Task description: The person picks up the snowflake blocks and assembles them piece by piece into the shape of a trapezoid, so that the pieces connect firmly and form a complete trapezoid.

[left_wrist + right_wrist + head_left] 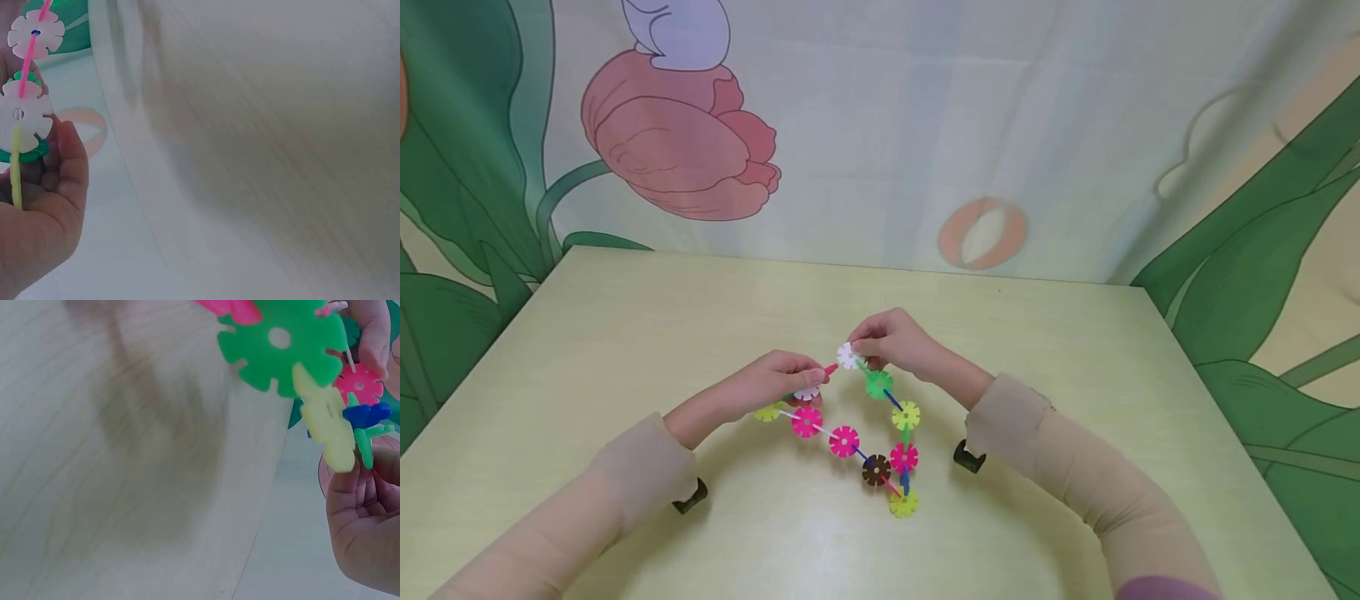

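A chain of notched plastic interlocking discs runs between both hands and bends down toward the person. My left hand (778,379) pinches a white disc (807,392) at the chain's left end. From its fingertips a red disc (831,369), seen edge-on, points to the other end. There my right hand (897,340) holds a white disc (847,356) between thumb and fingers, close to the red one. Below hang pink discs (844,442), a brown disc (876,471) and a yellow disc (903,502) at the lowest bend. A green disc (269,365) looms large in the right wrist view.
A pale wooden table (1000,533) lies under the hands. Behind it hangs a printed curtain (865,125) with flowers and leaves. Small black devices (969,457) sit under both sleeve cuffs.
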The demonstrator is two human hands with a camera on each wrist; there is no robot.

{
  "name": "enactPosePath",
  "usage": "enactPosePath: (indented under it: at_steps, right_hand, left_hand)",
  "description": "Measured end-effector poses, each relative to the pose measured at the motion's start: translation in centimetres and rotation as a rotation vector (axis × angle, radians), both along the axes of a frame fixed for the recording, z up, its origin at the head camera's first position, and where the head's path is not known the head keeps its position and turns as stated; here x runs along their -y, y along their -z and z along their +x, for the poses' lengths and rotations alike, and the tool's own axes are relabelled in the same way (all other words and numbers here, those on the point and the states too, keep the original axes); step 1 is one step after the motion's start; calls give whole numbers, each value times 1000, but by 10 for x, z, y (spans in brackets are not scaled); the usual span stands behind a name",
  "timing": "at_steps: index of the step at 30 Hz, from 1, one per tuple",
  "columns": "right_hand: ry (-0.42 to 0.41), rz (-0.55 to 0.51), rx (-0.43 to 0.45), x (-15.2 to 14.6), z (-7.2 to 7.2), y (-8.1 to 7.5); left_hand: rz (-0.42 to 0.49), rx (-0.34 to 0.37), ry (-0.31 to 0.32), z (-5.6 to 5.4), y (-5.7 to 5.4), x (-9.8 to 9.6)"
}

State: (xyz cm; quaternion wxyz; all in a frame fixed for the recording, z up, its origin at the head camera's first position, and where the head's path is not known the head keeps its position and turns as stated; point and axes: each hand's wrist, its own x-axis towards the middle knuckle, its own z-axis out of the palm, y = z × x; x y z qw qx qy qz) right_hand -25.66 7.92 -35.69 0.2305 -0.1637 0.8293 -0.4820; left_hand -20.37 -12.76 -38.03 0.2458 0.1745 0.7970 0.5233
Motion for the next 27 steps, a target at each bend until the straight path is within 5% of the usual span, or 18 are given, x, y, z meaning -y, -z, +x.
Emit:
enactPosePath:
  at_steps: [9, 27]
  right_hand:
    - [-64, -17, -51, 6, 0, 5]
    - [-70, -59, -38, 4, 3, 10]
  left_hand:
    - [-20, -5, -28, 1, 3, -6]
    - [-84, -140, -73, 6, 14, -19]
